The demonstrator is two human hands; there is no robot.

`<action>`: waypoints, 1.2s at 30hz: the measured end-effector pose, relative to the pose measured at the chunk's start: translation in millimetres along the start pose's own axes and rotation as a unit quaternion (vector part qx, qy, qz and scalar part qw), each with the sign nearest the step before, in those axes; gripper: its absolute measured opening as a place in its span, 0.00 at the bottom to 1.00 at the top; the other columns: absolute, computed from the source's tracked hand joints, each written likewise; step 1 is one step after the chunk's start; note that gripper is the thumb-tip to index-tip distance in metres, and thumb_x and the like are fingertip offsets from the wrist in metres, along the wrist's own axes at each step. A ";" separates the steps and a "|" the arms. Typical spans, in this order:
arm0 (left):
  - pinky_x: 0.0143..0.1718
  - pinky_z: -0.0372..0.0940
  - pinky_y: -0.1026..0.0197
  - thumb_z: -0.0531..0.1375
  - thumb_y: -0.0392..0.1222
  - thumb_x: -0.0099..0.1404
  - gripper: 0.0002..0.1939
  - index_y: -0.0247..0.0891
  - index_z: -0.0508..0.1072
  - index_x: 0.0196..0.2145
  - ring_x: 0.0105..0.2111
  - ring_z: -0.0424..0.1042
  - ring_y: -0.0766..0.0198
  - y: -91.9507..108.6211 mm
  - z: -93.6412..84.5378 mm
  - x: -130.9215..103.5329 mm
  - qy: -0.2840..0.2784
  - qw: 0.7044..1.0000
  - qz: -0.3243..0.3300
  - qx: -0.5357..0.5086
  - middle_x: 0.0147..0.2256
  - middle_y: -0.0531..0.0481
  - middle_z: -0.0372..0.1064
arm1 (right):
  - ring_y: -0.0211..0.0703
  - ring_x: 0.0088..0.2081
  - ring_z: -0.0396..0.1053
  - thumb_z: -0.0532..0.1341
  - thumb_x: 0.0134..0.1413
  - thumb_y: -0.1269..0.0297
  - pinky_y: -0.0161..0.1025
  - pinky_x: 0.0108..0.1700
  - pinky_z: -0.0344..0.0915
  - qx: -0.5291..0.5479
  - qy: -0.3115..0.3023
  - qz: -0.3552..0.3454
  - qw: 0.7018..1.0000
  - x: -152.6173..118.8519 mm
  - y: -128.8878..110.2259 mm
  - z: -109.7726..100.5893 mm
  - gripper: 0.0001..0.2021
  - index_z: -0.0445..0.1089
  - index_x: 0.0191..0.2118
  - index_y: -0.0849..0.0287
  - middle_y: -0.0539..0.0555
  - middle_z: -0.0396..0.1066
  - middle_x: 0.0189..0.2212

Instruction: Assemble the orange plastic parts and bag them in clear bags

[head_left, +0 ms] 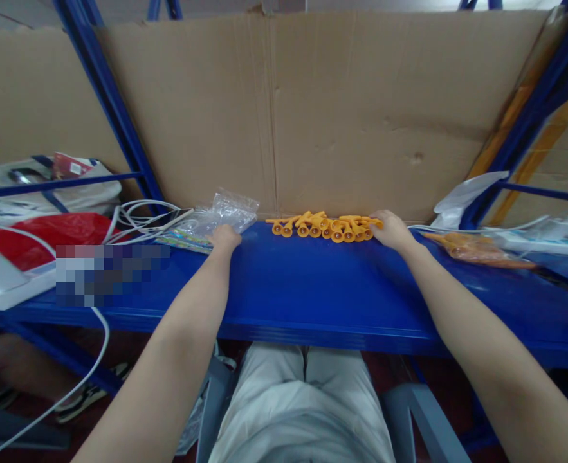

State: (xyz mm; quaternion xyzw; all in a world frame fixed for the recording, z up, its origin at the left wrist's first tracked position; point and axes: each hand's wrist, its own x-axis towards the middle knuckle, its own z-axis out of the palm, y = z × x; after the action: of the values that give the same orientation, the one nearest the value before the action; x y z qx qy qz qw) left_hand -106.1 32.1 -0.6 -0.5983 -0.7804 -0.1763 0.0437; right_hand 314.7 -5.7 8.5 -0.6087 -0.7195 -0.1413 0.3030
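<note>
my left hand [226, 238] touches the crinkled clear plastic [235, 209]; my right hand [393, 229] is at the right end of a row of orange funnel-shaped pieces [315, 223] on the blue table [322, 289]. brown cardboard [361, 116] stands behind.

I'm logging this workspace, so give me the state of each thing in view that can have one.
Orange pieces: loose, clustered in a row, flared ends facing the camera
Clear plastic: crumpled
Left hand: on the clear plastic, grip unclear
Right hand: touching the row's right end
White cables: loosely looped
Orange-filled bag: lying flat, seal unclear
Red bundle: rumpled
Cardboard: upright
</note>
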 end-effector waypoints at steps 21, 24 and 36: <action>0.60 0.53 0.45 0.48 0.32 0.64 0.15 0.38 0.68 0.45 0.59 0.59 0.51 60.5 -31.5 -25.5 0.184 0.934 0.260 -0.164 0.55 0.40 0.65 | 0.57 0.50 0.71 0.52 0.53 0.71 0.52 0.51 0.68 -0.034 0.030 0.096 0.994 -1.6 6.9 -2.8 0.19 0.74 0.48 0.60 0.63 0.73 0.49; 0.59 0.54 0.46 0.49 0.32 0.63 0.10 0.39 0.68 0.39 0.57 0.60 0.53 77.2 -27.7 -37.7 0.145 0.888 0.403 -0.166 0.52 0.41 0.67 | 0.57 0.49 0.72 0.52 0.51 0.72 0.51 0.51 0.68 -0.028 0.040 0.117 0.992 -1.4 18.7 0.3 0.20 0.75 0.47 0.61 0.64 0.74 0.47; 0.49 0.62 0.53 0.54 0.33 0.62 0.07 0.39 0.66 0.26 0.39 0.69 0.58 87.6 -3.4 -44.9 -0.094 0.833 0.529 -0.136 0.33 0.47 0.70 | 0.59 0.52 0.70 0.56 0.52 0.68 0.55 0.53 0.67 0.013 0.031 0.160 0.987 -3.8 45.1 15.0 0.21 0.72 0.52 0.64 0.68 0.72 0.50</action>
State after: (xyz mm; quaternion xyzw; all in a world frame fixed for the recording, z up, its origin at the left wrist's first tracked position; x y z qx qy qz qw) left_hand -10.9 9.2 9.5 -0.9332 -0.3135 -0.1738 -0.0253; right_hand 354.3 9.8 -12.9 -0.7071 -0.6052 -0.1001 0.3518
